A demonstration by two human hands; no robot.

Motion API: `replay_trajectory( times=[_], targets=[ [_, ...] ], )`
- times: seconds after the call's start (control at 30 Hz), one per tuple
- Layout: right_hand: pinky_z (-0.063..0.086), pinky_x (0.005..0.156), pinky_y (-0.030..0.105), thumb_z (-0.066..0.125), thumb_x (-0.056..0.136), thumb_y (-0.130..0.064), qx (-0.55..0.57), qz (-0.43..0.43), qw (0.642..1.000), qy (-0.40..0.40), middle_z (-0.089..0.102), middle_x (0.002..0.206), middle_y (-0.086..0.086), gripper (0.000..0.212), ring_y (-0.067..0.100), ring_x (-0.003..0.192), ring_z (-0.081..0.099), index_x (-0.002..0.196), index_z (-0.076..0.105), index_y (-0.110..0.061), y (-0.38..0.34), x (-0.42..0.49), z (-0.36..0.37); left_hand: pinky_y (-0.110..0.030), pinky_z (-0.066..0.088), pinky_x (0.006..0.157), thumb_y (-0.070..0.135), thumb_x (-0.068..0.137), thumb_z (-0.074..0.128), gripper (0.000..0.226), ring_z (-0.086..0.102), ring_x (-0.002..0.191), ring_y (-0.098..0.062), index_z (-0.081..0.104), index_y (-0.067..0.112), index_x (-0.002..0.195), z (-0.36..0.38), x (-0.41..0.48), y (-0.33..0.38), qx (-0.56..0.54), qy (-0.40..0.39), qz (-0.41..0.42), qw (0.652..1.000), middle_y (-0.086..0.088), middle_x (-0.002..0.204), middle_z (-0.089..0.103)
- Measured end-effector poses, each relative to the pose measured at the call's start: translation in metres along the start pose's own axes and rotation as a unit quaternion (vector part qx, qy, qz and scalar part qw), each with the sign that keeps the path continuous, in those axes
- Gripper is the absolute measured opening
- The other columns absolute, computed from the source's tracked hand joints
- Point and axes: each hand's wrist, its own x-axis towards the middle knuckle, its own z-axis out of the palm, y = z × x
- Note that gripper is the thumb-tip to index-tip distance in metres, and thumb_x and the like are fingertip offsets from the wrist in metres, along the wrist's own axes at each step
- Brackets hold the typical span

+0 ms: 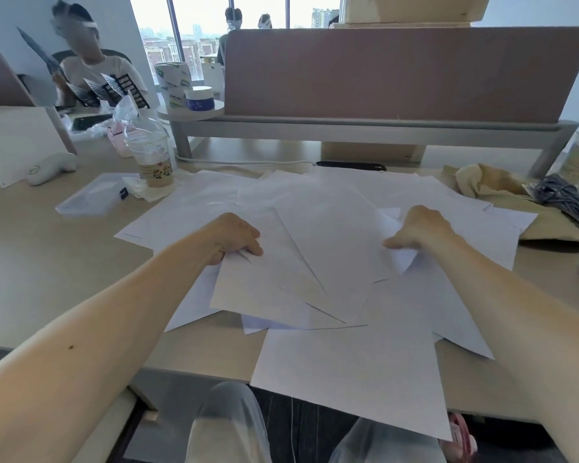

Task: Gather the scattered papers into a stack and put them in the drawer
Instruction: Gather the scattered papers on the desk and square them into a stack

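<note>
White papers [328, 235] were pinched at both sides: left hand [234, 237] had its thumb on top of a sheet edge w/ fingers curled under, right hand [418, 228] was closed on a crumpled corner of another sheet, thumb pointing inward. Between the hands, a few sheets sat lifted slightly, overlapping at odd angles, edges casting thin shadows on those below. All sheets looked blank, plain white, approx. same size, no print visible. Rest of the papers lay fanned out flat across the light wood desk [47, 269], spreading back toward the brown divider panel [398, 75] and right as far as a beige cloth [502, 192]. One big sheet [348, 372] hung over the desk's near edge, above the person's knees. No drawer seen. Left of the spread: a clear plastic box [91, 195], touching or just beside the paper edge, and a lidded drink cup [151, 155] on a napkin. Grey cord bundle [569, 198] lay on the cloth at far right. Another person sat at the next desk, far left.
</note>
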Motion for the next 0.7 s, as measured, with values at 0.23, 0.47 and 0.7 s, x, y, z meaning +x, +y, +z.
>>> replay_trajectory(
  times=[0.23,0.47,0.7],
  targets=[
    [0.038,0.045,0.024,0.063,0.083,-0.006,0.192,0.053,0.978,-0.06,0.052,0.069,0.012,0.014,0.024,0.055,0.05,0.074,0.052,-0.006,0.02,-0.014,-0.023,-0.046,0.055,0.09,-0.009,0.082,0.07,0.047,0.064,0.104,-0.04,0.061,-0.002,0.127,0.003,0.003,0.003,-0.039,0.009,-0.006,0.999,-0.02,0.119,0.065],
    [0.055,0.054,0.026,0.077,0.078,-0.012,0.214,0.004,0.966,-0.143,0.068,0.076,0.012,0.017,0.027,0.066,0.066,0.087,0.069,0.0,0.01,-0.04,0.001,-0.044,0.056,0.091,-0.009,0.081,0.07,0.028,0.069,0.099,-0.037,0.064,-0.016,0.107,0.023,0.002,0.011,-0.091,-0.033,0.006,0.995,-0.026,0.113,0.069],
    [0.056,0.065,0.037,0.078,0.081,-0.009,0.387,0.065,0.917,-0.074,0.061,0.089,0.016,0.029,0.031,0.08,0.064,0.1,0.059,0.003,0.007,-0.03,-0.001,-0.043,0.056,0.092,-0.011,0.082,0.068,0.035,0.071,0.098,-0.032,0.067,-0.005,0.116,0.034,0.0,0.006,-0.068,-0.09,0.017,0.994,-0.016,0.108,0.074]
  ],
)
